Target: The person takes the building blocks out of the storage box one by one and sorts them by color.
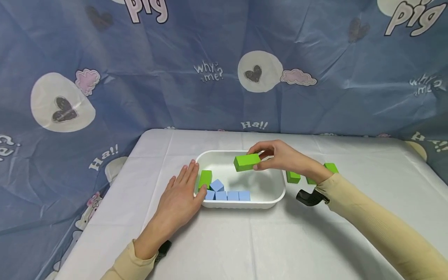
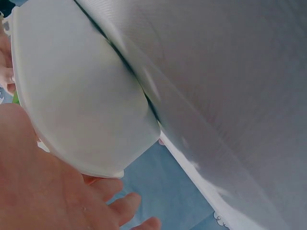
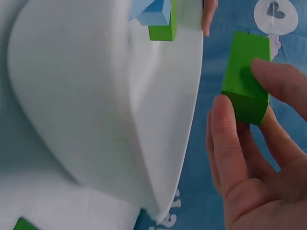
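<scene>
Pinching with the right hand (image 1: 281, 155) a bright green rectangular block (image 1: 245, 162), flat-faced and crisp-edged, held between thumb and fingertips above the interior of a smooth white rounded-corner tray (image 1: 241, 204). Resting the left hand (image 1: 180, 200) against the tray's left end, fingers long and straight, thumb spread over the rim.

Inside the tray, at the left end: another green block (image 1: 205, 178), and near it a tilted pale blue cube (image 1: 217, 185), leaning or stacked, cannot tell which. Along the tray's near wall: a row of four light blue cubes (image 1: 232, 195), plain-faced, leftmost partly behind the thumb. Right of the tray: three more green blocks (image 1: 293, 177), some partly hidden by the right wrist.

Beneath the tray: a creased white tablecloth (image 1: 224, 241). Beyond the tray: a wrinkled, faintly glossy blue curtain (image 1: 196, 101), printed with hearts and lettering. To the tray's near right: a stretchy-looking beige sleeve (image 1: 378, 229).
</scene>
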The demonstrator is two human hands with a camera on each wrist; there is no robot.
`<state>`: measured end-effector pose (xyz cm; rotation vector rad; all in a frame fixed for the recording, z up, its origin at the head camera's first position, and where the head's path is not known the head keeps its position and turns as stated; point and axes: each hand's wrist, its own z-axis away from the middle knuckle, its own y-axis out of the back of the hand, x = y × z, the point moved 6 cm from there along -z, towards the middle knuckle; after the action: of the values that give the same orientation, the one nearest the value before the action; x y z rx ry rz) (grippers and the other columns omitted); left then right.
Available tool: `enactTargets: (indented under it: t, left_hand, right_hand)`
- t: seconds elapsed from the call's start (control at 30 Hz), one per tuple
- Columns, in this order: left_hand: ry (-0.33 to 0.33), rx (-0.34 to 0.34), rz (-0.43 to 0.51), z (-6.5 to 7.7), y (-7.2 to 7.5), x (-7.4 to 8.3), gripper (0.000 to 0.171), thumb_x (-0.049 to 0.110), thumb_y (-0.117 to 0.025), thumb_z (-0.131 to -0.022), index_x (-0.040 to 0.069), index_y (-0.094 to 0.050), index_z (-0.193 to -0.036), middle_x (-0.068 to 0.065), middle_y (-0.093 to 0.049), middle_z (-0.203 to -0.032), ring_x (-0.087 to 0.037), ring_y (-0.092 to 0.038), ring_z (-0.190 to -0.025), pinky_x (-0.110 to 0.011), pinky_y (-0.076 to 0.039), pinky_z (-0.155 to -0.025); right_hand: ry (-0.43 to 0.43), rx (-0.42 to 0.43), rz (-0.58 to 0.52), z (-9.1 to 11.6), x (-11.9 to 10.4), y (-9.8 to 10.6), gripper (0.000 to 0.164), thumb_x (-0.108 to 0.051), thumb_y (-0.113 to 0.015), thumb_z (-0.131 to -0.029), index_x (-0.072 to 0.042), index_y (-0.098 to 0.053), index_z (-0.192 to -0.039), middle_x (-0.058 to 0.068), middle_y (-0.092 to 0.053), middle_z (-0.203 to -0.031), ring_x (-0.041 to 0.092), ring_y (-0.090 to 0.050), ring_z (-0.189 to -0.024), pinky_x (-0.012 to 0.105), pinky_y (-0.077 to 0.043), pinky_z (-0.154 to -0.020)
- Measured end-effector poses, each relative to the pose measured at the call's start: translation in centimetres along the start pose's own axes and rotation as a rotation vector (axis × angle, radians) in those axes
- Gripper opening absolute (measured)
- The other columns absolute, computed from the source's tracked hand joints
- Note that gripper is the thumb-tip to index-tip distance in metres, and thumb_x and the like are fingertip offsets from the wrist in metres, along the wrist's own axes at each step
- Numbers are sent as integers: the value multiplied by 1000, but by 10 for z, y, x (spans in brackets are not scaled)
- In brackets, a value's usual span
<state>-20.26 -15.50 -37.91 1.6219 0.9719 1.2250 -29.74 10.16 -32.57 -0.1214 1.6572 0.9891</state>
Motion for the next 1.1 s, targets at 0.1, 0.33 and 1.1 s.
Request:
enactTargets:
  t: [0.1,0.33,1.1]
  left_hand:
    - [-3,-2,3,-1,0,0,69,45,-38,-103,5,-21,-157,-8,-14,-163,-27,-15,-149,-54,-17,-115]
    - [-10,-5,9,-1,0,1,70,45,-37,-103,4,-20,-157,-8,-13,-163,-27,-14,-149,-52,-15,-116]
    - [5,1,36,0,-2,1,71,44,-40,-102,4,-20,-157,-9,-14,-163,-28,-14,-149,-54,-16,-116]
  right_hand:
    - [-11,52,1,7,3,5,37,-16,-81,-82,-18,-69,-117,1,-65,-116,21,-64,-102,40,-51,-87]
    - [-49,146,-18,28,10,23,37,-20,-80,-83,-19,-68,-118,0,-64,-119,21,-62,-106,40,-50,-90]
    - [-262,469,6,112,60,85,46,-29,-75,-89,-18,-60,-131,0,-64,-119,10,-62,-104,28,-50,-82]
